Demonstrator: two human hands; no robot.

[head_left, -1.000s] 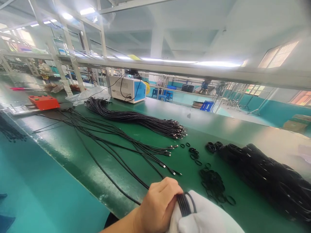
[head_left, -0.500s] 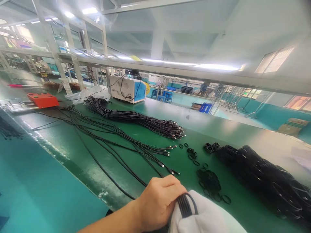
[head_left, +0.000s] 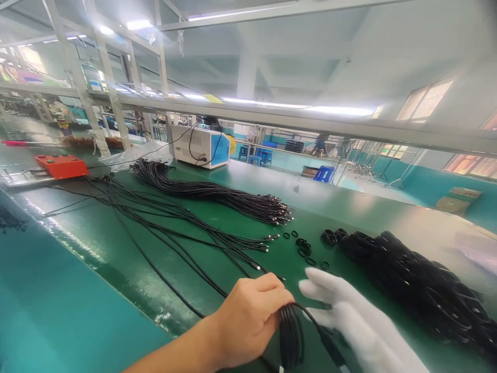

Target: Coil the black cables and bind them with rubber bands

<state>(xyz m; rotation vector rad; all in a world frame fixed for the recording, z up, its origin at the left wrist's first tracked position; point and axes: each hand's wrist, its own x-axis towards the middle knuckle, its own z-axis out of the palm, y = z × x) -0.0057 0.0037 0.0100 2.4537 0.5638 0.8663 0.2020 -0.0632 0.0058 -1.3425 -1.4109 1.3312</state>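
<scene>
My bare left hand [head_left: 248, 316] is closed around a coiled black cable [head_left: 290, 336] at the bottom middle of the view. One end of this cable, with its plug [head_left: 330, 344], sticks out to the right and hangs down. My right hand [head_left: 345, 311], in a white glove, is beside the coil with its fingers stretched and apart, somewhat blurred. Whether it touches the cable end cannot be made out. Left of my hands, several loose cables [head_left: 174, 228] fan across the green table [head_left: 120, 259], their plugs near my left hand.
A thick bundle of straight cables [head_left: 209, 189] lies farther back. Small black bands [head_left: 305, 248] are scattered ahead of my right hand. At right is a heap of coiled cables [head_left: 411, 285]. A red control box [head_left: 62, 167] and a white-blue machine [head_left: 200, 147] stand behind.
My gloved right hand has moved off the coil to the right and its fingers have spread. The coil and a free plug end now show below my left hand, which keeps its grip.
</scene>
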